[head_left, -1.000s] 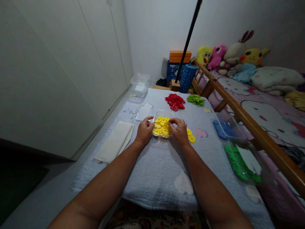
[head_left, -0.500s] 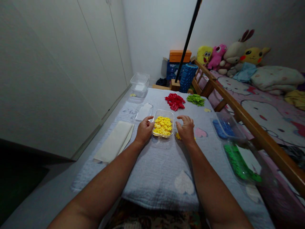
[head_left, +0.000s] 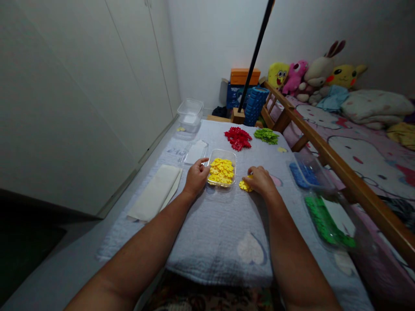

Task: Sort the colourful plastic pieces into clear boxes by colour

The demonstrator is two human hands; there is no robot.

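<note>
A clear plastic container [head_left: 234, 172] stands in front of me, holding many yellow snowflake-shaped plastic pieces [head_left: 221, 171]. My left hand [head_left: 197, 176] is at its left side, with thumb and fingers curled against the wall. Right of the container, a small heap of loose yellow pieces [head_left: 245, 185] lies on the cloth. My right hand [head_left: 262, 179] is down over this heap, fingers bent and closed around some of the pieces; part of the heap is hidden under it.
Red pieces [head_left: 238, 138] and light green pieces [head_left: 266, 136] lie in piles at the back. Boxes of blue pieces [head_left: 303, 175] and green pieces [head_left: 324, 220] stand at right, beside a wooden bed rail [head_left: 311, 125]. At left are a folded cloth [head_left: 154, 192], a clear lid [head_left: 196, 152] and clear tubs [head_left: 190, 114].
My right hand has moved away from the container, rightward and down onto the loose yellow pieces, and its fingers have closed in. My left hand stays at the container.
</note>
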